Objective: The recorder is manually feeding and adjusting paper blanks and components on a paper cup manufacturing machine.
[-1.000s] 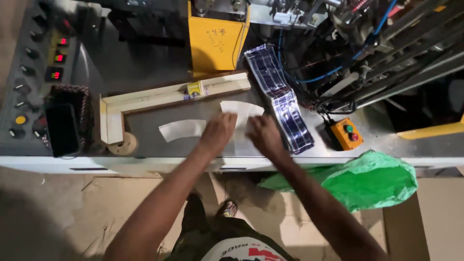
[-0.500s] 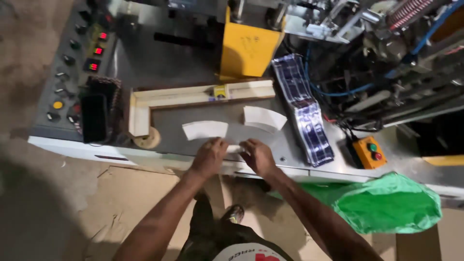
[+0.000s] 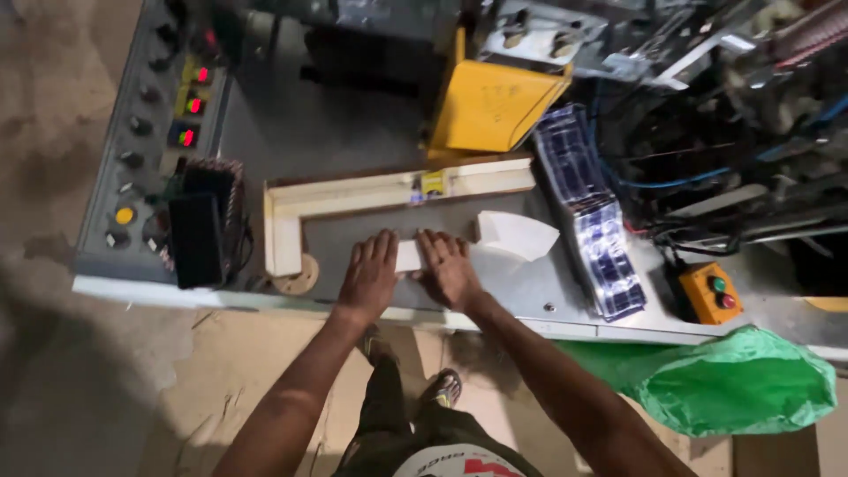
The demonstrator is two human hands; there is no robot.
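A green plastic bag (image 3: 738, 384) hangs below the table's right edge. A small yellow label (image 3: 432, 184) sits on the cream L-shaped guide (image 3: 353, 199). On the grey control panel (image 3: 132, 159) at left, three small displays (image 3: 193, 104) glow red and green.

Green bag (image 3: 742, 384), perhaps plastic; yellow housing (image 3: 495, 110)

paper blank (image 3: 409, 256): white, between the hands
second blank (image 3: 517, 234): white, at 3 o'clock of it
guide frame (image 3: 371, 196): cream, brown edge
machine guard (image 3: 491, 106): yellow, at 12 o'clock
printed stack (image 3: 594, 221): dark blue grid on white
button box (image 3: 711, 293): orange, green and red buttons
bag (image 3: 733, 382): bright green, at 4 o'clock
panel lamps (image 3: 194, 104): red
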